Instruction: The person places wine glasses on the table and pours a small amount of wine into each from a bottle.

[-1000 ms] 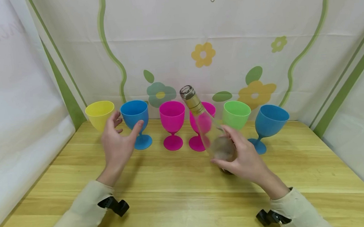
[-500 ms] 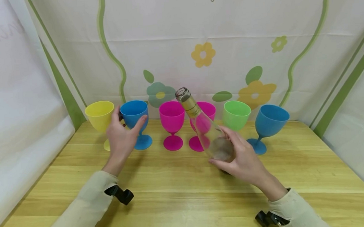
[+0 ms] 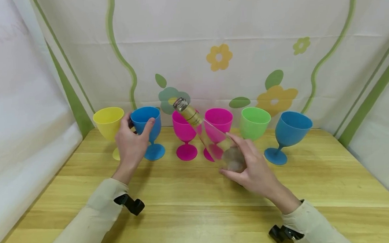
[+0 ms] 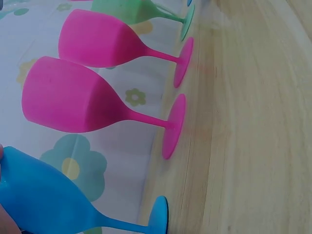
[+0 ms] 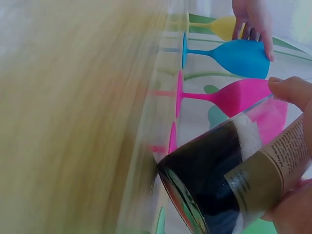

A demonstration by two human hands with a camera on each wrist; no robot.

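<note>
My left hand grips the bowl of a blue plastic goblet, thumb on the near right side and fingers round the left. Its foot stands on the wooden table. With my right hand I hold a clear glass bottle low on its body, tilted so its open neck leans left, over the left pink goblet. Dark liquid and a brown label show in the right wrist view, where the bottle's lower end hangs close over the tabletop.
A yellow goblet stands left of my left hand, partly hidden. Right of the left pink goblet come another pink goblet, a green one and a second blue one. A flower-printed cloth hangs behind the wooden table.
My left hand has moved right and forward, closing round the blue goblet's bowl. The bottle has tipped further over, its mouth shifting left and slightly down.
</note>
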